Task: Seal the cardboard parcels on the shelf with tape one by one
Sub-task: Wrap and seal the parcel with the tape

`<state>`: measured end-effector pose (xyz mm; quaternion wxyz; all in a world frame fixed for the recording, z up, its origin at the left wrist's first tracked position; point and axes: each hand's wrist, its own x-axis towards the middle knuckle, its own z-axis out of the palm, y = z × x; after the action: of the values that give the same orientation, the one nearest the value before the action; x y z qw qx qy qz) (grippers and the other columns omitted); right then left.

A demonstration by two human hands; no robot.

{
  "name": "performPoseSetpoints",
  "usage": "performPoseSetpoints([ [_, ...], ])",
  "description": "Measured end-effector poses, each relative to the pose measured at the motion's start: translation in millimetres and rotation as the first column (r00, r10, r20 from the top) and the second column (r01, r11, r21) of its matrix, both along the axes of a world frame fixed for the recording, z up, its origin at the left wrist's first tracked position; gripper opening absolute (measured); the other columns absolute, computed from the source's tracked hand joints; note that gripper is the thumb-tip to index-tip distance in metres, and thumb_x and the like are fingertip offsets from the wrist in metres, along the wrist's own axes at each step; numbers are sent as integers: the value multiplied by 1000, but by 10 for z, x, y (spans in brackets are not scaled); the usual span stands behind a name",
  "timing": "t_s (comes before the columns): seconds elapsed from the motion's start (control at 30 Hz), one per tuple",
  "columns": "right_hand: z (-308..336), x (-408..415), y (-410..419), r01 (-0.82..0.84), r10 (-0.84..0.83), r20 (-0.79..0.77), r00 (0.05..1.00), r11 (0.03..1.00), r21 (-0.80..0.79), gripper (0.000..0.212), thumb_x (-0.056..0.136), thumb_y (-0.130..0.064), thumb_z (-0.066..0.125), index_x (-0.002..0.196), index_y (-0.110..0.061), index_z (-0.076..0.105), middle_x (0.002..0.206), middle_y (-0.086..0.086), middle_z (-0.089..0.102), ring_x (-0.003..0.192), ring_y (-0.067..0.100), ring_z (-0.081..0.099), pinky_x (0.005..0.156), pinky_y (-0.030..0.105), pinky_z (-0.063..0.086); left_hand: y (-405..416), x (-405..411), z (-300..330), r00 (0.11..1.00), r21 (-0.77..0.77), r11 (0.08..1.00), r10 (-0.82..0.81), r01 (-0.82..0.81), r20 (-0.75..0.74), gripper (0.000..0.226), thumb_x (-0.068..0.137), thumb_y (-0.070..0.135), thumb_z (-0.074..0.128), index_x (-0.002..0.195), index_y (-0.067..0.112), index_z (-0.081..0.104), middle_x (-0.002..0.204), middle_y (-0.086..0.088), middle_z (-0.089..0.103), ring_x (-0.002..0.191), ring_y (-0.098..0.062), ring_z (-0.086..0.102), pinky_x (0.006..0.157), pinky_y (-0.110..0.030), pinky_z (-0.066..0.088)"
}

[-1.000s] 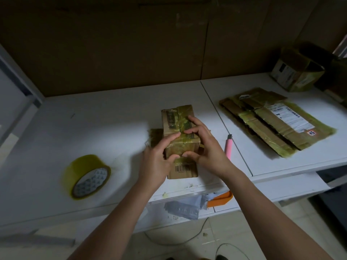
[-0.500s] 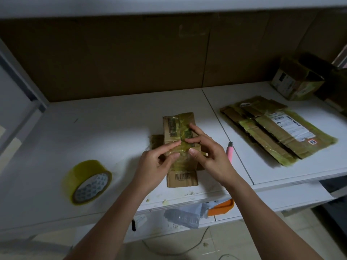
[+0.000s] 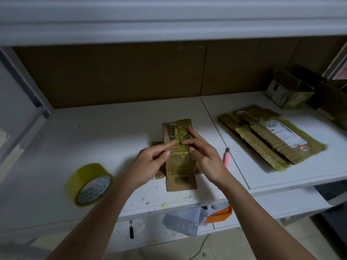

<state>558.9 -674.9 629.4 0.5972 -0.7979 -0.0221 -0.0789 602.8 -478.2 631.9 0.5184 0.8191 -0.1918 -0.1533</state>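
Nearest the camera, an orange object [image 3: 219, 214] and crumpled plastic [image 3: 183, 222] are seen on a lower level below the shelf edge. On the white shelf [image 3: 112, 128], a roll of yellow tape [image 3: 88, 183] is lying to the left, well apart from the work. At the centre, the small cardboard parcel [image 3: 179, 156] has been laid down flat; a second ago it was raised under both hands. The left hand [image 3: 150, 162] is now held with fingers extended, its forefinger touching the taped seam, and nothing is gripped. The right hand [image 3: 202, 154] is spread flat, pressing the tape onto the parcel top. The strip is judged to be being smoothed down, so this parcel appears nearly sealed. A pink cutter [image 3: 226, 158] is lying just beside the right hand. Farther right, flattened cardboard [image 3: 270, 136] is spread out, and at the back corner another parcel [image 3: 289, 91] is waiting.
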Motion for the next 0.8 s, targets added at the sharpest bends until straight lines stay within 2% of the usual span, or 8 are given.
performPoseSetpoints([
  [0.1, 267, -5, 21, -2, -12, -34, 999, 927, -376, 43, 92, -7, 54, 131, -23, 59, 162, -8, 15, 151, 20, 4, 123, 44, 9, 302, 79, 239, 994, 63, 993, 97, -101, 53, 54, 90, 52, 58, 131, 73, 31, 102, 32, 63, 95, 9, 60, 89, -27, 51],
  [0.17, 437, -24, 105, 49, -6, 89, 996, 873, -486, 49, 89, -11, 59, 136, -23, 56, 162, -5, 14, 150, 16, 3, 121, 34, 13, 549, 121, 365, 949, 168, 946, 241, -276, 202, 48, 94, 38, 62, 138, 49, 47, 114, 14, 68, 98, -1, 64, 85, -26, 51],
  [0.3, 625, -33, 552, 43, 77, 288, 954, 920, -390, 36, 87, -16, 53, 120, -23, 66, 140, -9, 49, 119, -3, 48, 98, 10, 42, 965, 121, 414, 882, 473, 751, 330, -460, 336, 33, 93, 36, 63, 123, 22, 67, 126, -2, 66, 112, -20, 62, 96, -34, 47],
  [0.43, 356, 120, 1162, -184, 220, 87, 972, 935, -303, 38, 90, 6, 49, 117, -12, 68, 119, 3, 65, 104, 9, 62, 89, 14, 48, 1207, 17, 326, 892, 587, 676, 392, -446, 227, 41, 88, 44, 67, 120, 18, 68, 128, -4, 63, 115, -24, 59, 96, -36, 47],
  [0.53, 70, 286, 1384, -259, 236, -111, 965, 914, -313, 42, 90, 12, 42, 122, -5, 65, 121, 10, 64, 111, 22, 61, 86, 6, 38, 1354, -57, 265, 883, 503, 739, 454, -449, 122, 30, 90, 42, 65, 94, 15, 75, 98, -6, 73, 92, -26, 69, 77, -33, 52],
  [0.6, -91, 396, 1492, -313, 265, -174, 948, 871, -379, 48, 89, 11, 40, 127, -9, 62, 113, 3, 62, 115, 25, 56, 91, 12, 36, 1426, -122, 252, 877, 431, 775, 471, -462, 95, 26, 92, 35, 63, 82, 14, 73, 81, -7, 73, 79, -26, 71, 71, -33, 52],
  [0.7, -314, 539, 1646, -337, 256, -227, 940, 811, -479, 48, 96, -2, 38, 132, -25, 60, 106, 0, 55, 117, 30, 47, 102, 27, 31, 1469, -199, 229, 857, 323, 800, 510, -506, 78, 20, 92, 29, 65, 91, 12, 74, 82, -9, 72, 77, -26, 71, 75, -38, 56],
  [0.8, -490, 646, 1740, -316, 211, -292, 933, 868, -383, 37, 101, -12, 45, 128, -29, 63, 117, 4, 40, 122, 29, 39, 110, 29, 28, 1490, -249, 195, 854, 256, 819, 516, -514, 65, 17, 91, 24, 67, 94, 10, 76, 87, -7, 74, 83, -24, 71, 80, -41, 58],
])
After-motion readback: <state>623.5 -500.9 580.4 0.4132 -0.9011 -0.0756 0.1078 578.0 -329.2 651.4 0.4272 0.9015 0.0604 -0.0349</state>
